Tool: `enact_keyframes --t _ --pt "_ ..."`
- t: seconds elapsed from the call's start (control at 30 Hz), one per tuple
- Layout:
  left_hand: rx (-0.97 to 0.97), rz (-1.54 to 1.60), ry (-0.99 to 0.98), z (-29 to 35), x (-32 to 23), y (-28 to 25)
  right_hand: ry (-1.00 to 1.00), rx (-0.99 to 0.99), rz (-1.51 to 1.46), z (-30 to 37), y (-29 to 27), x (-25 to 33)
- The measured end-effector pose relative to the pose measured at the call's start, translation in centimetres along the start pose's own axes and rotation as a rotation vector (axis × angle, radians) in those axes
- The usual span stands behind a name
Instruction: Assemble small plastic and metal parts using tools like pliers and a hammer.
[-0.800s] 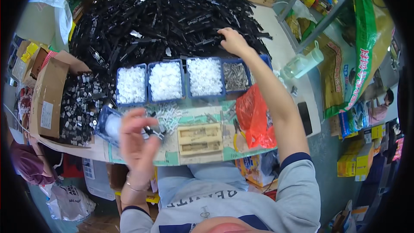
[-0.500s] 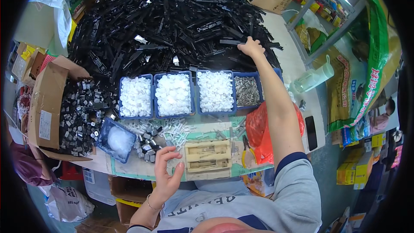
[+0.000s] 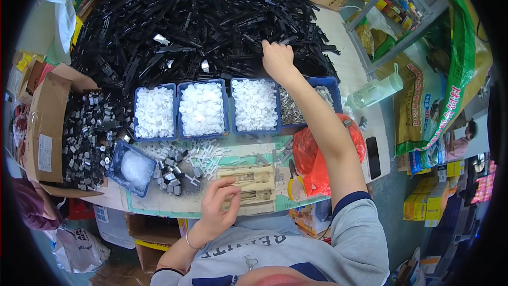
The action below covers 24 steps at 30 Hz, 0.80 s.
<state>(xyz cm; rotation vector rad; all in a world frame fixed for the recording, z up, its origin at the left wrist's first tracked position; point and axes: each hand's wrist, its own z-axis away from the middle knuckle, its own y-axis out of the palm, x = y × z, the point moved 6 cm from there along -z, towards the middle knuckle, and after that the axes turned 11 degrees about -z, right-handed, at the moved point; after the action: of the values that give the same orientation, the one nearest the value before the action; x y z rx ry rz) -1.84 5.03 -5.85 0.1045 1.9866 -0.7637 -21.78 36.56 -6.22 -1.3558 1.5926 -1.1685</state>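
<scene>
Beneath the right hand [image 3: 279,62] (grip unclear), black parts [image 3: 203,26], left hand [image 3: 214,216] half-curled and empty

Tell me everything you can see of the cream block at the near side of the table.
The cream block is roughly rectangular, lying flat by the near edge of the table. Two long recesses run left to right across its top, one behind the other, with darker, metal-looking pieces in them. It looks like wood or plastic; I can't tell which. The left hand covers part of its left side, so contact is unclear. The pliers lie apart to its right.
</scene>
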Motion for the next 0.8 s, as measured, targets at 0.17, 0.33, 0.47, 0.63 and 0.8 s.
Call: enact_keyframes --t 0.17,0.33,0.47,0.63,0.8 --pt "-0.013 -0.130 0.073 1.7 -0.2 -0.1 0.124 -0.130 -0.354 1.2 -2.3 -1.9" --pt "-0.070 -0.126 0.128 1.4 -0.6 -0.5 0.385 -0.207 -1.024 1.8 -2.4 -8.2" --pt "-0.130 -0.022 -0.047 0.4 0.8 -2.7 0.141 0.125 -1.298 6.6 -8.3 1.4" --pt "-0.121 0.491 -0.297 -0.9 1.9 -2.7 -0.333 0.506 -1.148 19.6 -12.4 11.4" --pt "0.028 0.046 -0.087 3.9 2.9 -0.1 -0.214 0.420 -1.250 27.1 -11.2 11.9"
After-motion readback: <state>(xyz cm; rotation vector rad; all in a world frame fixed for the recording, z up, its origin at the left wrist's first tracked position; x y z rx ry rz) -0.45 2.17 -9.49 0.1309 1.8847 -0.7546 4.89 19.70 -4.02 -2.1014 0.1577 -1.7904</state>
